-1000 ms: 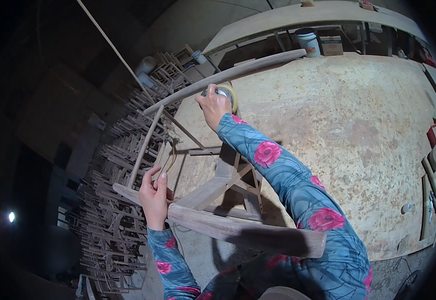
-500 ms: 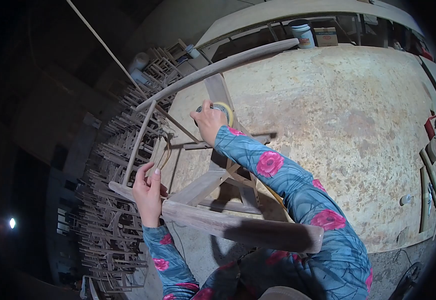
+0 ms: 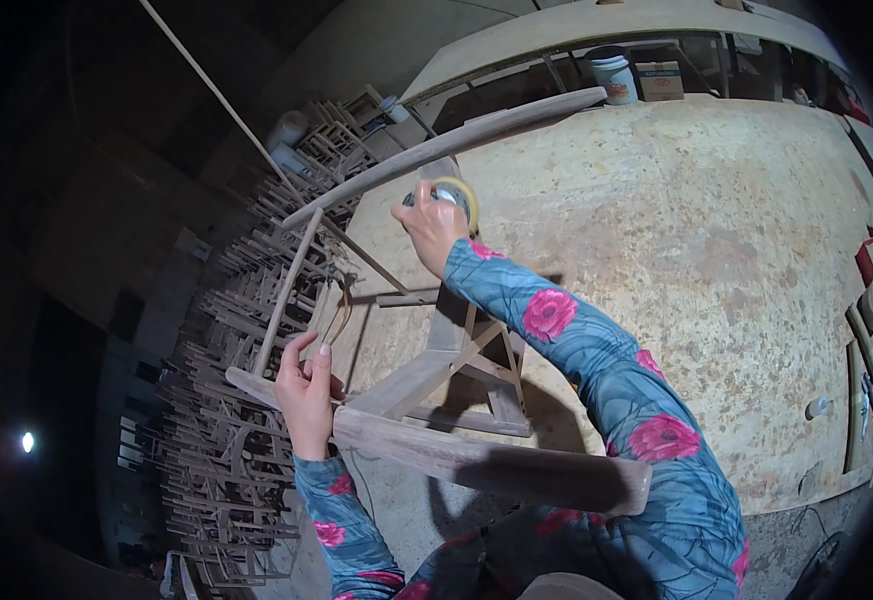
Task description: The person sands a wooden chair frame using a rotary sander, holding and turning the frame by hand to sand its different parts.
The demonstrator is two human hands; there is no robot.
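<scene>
My right hand (image 3: 434, 226) is wrapped over a round power sander (image 3: 469, 205) with a yellow pad rim. The sander lies against the far slanted board (image 3: 443, 168) of a wooden chair frame, close to the long far rail (image 3: 446, 150). My left hand (image 3: 306, 400) rests at the near curved rail (image 3: 486, 463), its thumb and fingers raised and apart. Part of that rail is hidden behind the left hand. Crossed wooden pieces (image 3: 406, 385) join in the middle of the frame, and a thin bar (image 3: 291, 285) runs along its left side.
The frame stands on a large stained worktable (image 3: 676, 250). Many stacked wooden frames (image 3: 221, 450) fill the left. A white bucket (image 3: 613, 78) and a cardboard box (image 3: 659, 80) are at the back. A small bottle (image 3: 816, 407) and wooden pieces (image 3: 864, 350) lie on the right.
My right hand has pushed the sander farther away along the slanted board, towards the far rail. The left hand keeps its place at the near rail. The whole view has shifted slightly.
</scene>
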